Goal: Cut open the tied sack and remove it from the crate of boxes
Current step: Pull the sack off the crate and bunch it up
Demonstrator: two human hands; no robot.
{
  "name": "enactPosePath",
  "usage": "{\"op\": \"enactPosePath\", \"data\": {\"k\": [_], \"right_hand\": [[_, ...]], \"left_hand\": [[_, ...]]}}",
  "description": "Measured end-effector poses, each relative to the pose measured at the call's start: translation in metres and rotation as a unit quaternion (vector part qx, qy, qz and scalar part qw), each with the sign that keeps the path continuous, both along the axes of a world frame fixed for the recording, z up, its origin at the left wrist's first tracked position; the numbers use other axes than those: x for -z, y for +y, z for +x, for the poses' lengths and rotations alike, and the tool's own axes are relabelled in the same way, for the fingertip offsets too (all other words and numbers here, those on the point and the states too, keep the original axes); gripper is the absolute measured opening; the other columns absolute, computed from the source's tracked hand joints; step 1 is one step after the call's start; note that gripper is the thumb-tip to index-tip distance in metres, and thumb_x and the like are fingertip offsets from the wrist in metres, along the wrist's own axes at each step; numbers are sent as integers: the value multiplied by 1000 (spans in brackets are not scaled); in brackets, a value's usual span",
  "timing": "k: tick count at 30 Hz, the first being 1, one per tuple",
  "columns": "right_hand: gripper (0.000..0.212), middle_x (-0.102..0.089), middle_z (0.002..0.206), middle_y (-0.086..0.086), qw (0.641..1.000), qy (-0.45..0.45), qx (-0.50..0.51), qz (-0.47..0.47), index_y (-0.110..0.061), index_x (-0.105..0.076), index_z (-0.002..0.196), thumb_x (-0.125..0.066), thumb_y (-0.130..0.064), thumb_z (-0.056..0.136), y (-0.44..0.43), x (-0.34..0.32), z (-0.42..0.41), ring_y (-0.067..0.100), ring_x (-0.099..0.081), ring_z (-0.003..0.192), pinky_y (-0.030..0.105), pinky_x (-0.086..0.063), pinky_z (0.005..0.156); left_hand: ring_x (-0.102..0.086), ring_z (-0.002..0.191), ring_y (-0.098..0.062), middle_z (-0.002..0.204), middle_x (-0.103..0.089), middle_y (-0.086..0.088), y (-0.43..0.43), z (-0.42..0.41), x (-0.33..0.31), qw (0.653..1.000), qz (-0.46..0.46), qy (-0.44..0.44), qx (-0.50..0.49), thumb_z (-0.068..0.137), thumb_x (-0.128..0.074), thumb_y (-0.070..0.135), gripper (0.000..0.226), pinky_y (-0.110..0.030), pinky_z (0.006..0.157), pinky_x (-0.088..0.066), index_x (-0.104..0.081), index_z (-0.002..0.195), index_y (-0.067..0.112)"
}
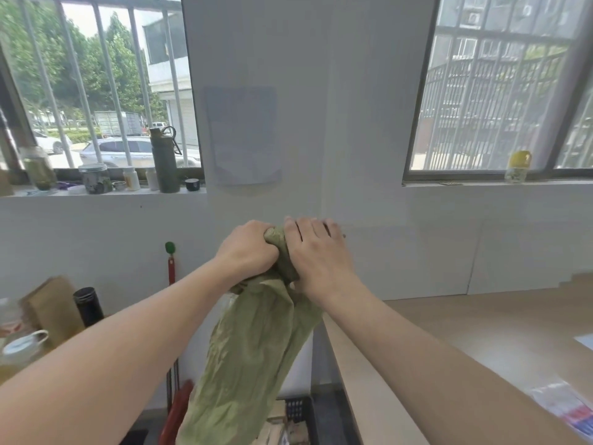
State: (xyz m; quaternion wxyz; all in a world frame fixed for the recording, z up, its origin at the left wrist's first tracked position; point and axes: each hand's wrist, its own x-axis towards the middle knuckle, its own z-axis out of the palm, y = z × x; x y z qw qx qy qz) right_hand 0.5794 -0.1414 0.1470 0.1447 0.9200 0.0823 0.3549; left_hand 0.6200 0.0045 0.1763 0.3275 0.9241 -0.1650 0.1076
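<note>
A green woven sack [250, 354] hangs stretched upward in the middle of the view. Its gathered top end pokes out between my two hands at chest height. My left hand [248, 248] is clenched around the bunched top from the left. My right hand [316, 252] wraps the same bunch from the right, fingers over it. The sack's lower end drops out of view at the bottom. Below it a dark plastic crate [300, 409] shows on the floor, with pale boxes [276, 425] inside. No cutting tool is visible.
A light wooden table [481, 348] fills the right side, with a plastic packet [564, 409] near its front edge. At left stand a dark bottle [88, 306], a brown paper bag [51, 306], cups and a red-handled tool [171, 268] against the wall. Bottles and jars line the window sill [106, 191].
</note>
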Motion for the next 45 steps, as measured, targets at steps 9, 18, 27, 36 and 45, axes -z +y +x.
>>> {"op": "enactPosePath", "data": {"k": [9,18,27,36,45], "right_hand": [[28,-55,57,10,994,-93,-59,24,-11,-54,73,-69,9,61,-11,-3,1,29,-53,49,32,-36,49],[17,-53,70,0,984,124,39,123,-18,-58,78,-52,-5,87,8,-18,-13,31,-59,70,33,-42,60],[11,-53,74,0,940,242,77,229,-18,-58,85,-62,-8,85,22,-32,-20,28,-55,74,31,-42,64],[24,-57,81,-2,945,257,37,196,-22,-52,92,-68,-11,77,18,-31,-30,30,-65,88,35,-45,70],[105,-46,132,15,1000,3,7,24,-6,-39,145,-83,-47,59,21,-3,-46,33,-44,127,50,-20,103]], "left_hand": [[-53,56,-18,64,-54,-5,10,-27,-20,976,-30,163,140,73,-59,-4,13,-30,52,-44,-59,74,10],[-61,82,-23,85,-57,6,20,-48,0,961,250,-94,66,56,-90,61,79,-41,69,-56,-40,102,22],[-62,107,-36,122,-58,-15,7,-69,27,881,397,-230,-117,81,-80,44,114,-40,83,-47,-9,161,2],[-68,78,-32,84,-64,-2,23,-54,17,904,350,-242,-51,81,-59,27,24,-33,58,-43,-54,103,21],[-60,67,-27,69,-64,-1,32,-44,0,978,178,-85,-60,70,-60,28,11,-31,57,-46,-64,71,18]]}}
